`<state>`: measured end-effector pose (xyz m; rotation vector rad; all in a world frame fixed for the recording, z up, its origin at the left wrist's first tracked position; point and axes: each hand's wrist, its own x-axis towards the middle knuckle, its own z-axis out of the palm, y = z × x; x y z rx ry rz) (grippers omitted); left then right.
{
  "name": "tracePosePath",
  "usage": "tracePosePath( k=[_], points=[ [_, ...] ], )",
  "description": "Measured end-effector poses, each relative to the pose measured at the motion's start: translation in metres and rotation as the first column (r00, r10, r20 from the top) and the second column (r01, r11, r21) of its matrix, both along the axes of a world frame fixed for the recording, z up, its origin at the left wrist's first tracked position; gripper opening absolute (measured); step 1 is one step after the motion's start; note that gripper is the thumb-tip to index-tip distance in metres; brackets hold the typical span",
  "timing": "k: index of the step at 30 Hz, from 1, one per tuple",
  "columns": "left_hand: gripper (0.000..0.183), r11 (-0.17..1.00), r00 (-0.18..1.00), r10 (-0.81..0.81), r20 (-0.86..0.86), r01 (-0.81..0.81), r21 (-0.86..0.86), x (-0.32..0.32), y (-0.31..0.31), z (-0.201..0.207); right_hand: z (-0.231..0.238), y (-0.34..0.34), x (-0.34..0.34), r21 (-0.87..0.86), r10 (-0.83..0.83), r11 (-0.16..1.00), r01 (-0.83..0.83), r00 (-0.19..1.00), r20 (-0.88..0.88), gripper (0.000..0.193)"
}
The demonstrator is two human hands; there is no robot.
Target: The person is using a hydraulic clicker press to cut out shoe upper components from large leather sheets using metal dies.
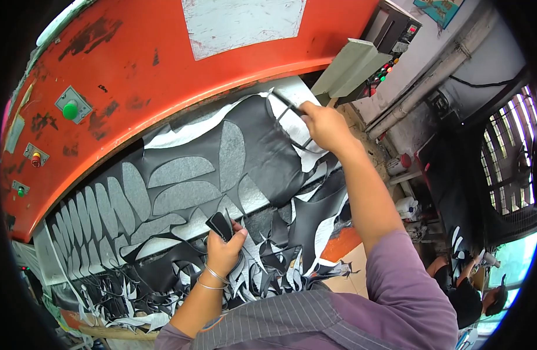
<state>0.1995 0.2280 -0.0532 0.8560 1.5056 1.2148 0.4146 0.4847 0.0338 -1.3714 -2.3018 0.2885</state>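
A black leather-like sheet [258, 137] with a white underside is spread over the machine's bed. Rows of long, leaf-shaped grey cut-outs [232, 154] run across it. My right hand [325, 125] is closed on the rim of a thin dark metal frame, which looks like a cutting die [288, 104], at the sheet's far right end. White material shows through the frame. Nearer to me, my left hand [225, 252] grips a small stack of black cut pieces [220, 226] between thumb and fingers, over the sheet's front edge.
Black and white offcuts [181, 271] hang in a tangle along the bed's front. An orange machine beam [134, 76] with push buttons spans the far side. A control box [391, 29] stands at the upper right. Another person [470, 297] works at far right.
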Motion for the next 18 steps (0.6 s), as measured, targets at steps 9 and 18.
tracePosePath(
  k=[9,18],
  points=[
    [0.025,0.995,0.996,0.024,-0.082,-0.016,0.098,0.003,0.002,-0.005,-0.009,0.037,-0.069,0.205,0.539,0.721,-0.662,0.722,0.433,0.026],
    [0.029,0.996,0.996,-0.053,-0.068,0.057,0.070,-0.003,-0.001,-0.008,-0.079,-0.062,-0.048,0.021,0.125,0.992,-0.123,0.985,-0.116,0.083]
  ],
)
